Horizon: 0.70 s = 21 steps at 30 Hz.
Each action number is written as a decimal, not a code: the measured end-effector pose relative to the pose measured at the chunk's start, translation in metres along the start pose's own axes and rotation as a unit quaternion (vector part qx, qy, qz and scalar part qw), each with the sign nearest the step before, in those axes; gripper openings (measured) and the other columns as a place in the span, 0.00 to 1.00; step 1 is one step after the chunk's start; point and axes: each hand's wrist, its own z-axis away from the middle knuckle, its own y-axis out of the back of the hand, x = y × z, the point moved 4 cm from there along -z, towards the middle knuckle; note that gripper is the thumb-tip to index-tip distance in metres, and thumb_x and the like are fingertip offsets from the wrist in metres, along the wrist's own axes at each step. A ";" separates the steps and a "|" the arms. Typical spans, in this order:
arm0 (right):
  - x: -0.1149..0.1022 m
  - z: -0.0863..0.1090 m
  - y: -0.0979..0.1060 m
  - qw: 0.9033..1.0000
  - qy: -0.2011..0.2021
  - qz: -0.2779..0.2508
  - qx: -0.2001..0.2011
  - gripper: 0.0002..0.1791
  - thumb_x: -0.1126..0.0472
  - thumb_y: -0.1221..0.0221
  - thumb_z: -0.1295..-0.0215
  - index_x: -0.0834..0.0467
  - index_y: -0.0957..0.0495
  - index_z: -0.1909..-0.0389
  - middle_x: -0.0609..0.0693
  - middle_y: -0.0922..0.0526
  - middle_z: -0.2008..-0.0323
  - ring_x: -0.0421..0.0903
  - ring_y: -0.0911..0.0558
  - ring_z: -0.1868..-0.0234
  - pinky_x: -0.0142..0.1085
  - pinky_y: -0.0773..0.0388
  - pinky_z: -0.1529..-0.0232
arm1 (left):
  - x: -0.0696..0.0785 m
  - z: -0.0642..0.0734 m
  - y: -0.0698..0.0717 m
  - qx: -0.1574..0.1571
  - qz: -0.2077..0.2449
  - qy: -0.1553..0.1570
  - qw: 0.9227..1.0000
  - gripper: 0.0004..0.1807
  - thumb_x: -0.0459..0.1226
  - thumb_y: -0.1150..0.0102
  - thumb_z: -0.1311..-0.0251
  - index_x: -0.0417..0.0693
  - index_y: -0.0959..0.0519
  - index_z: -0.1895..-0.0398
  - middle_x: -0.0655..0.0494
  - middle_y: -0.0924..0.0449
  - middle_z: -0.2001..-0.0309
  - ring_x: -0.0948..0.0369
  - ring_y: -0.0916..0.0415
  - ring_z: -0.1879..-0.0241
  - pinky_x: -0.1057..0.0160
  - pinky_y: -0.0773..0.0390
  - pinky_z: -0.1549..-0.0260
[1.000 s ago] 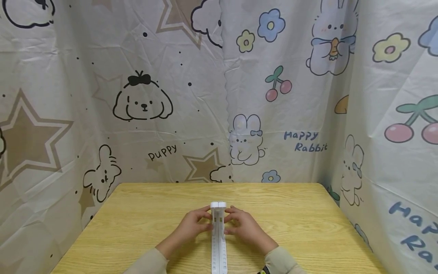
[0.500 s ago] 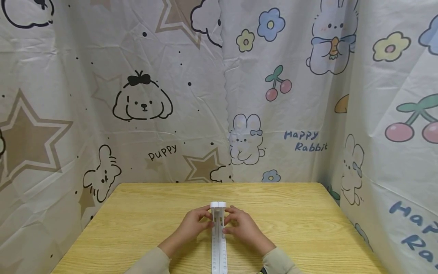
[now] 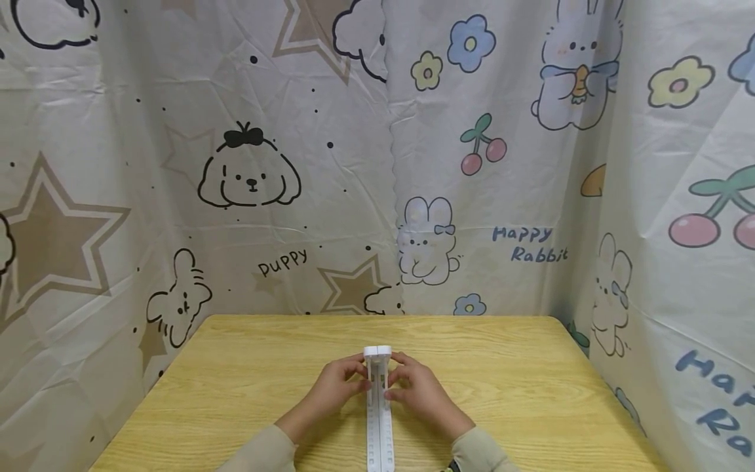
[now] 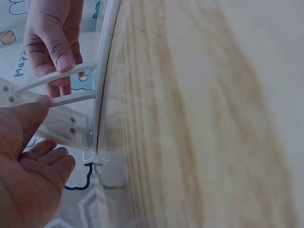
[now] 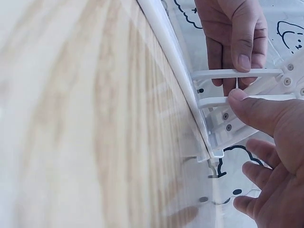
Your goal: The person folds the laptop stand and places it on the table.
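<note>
A white folding stand (image 3: 379, 426), like a narrow laptop stand, stands on the table with its two long notched rails side by side. At its far end is a raised white part (image 3: 377, 351). My left hand (image 3: 333, 390) holds its left side, thumb on a slim white strut (image 4: 73, 98). From the other side my right hand (image 3: 421, 393) pinches the matching strut (image 5: 266, 98) under its thumb. Several small screws show on the stand in both wrist views. Parts of the fingertips are hidden behind the stand.
The wood-grain table (image 3: 265, 354) has rounded far corners. Cream curtains (image 3: 354, 164) printed with puppies, rabbits and stars hang behind it and along both sides. Sleeves (image 3: 259, 452) rest near the front edge.
Both thumbs have shifted slightly inward and up along the stand. The head view has turned a little to the left. The stand stays where it was on the table.
</note>
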 end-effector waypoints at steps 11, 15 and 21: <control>-0.002 -0.007 0.003 1.000 0.005 0.004 -0.002 0.08 0.59 0.27 0.42 0.45 0.16 0.73 0.53 0.27 0.28 0.62 0.34 0.25 0.61 0.39 0.25 | -0.001 -0.003 0.000 0.009 0.004 0.008 1.000 0.02 0.29 0.32 0.38 0.41 0.17 0.65 0.45 0.28 0.29 0.40 0.35 0.27 0.40 0.34 0.30; -0.002 -0.009 0.003 1.000 0.004 0.003 -0.003 0.07 0.60 0.27 0.41 0.46 0.16 0.73 0.53 0.26 0.29 0.62 0.34 0.25 0.61 0.40 0.25 | 0.000 -0.002 -0.001 0.012 0.010 0.006 1.000 0.03 0.29 0.31 0.38 0.44 0.17 0.66 0.45 0.27 0.29 0.40 0.35 0.28 0.41 0.34 0.30; 0.000 -0.013 0.004 1.000 -0.004 0.002 0.001 0.08 0.59 0.27 0.41 0.45 0.17 0.73 0.52 0.25 0.30 0.60 0.33 0.25 0.60 0.39 0.25 | 0.002 -0.003 -0.001 0.015 0.015 0.000 1.000 0.04 0.29 0.34 0.36 0.43 0.19 0.67 0.46 0.29 0.28 0.41 0.35 0.27 0.42 0.34 0.29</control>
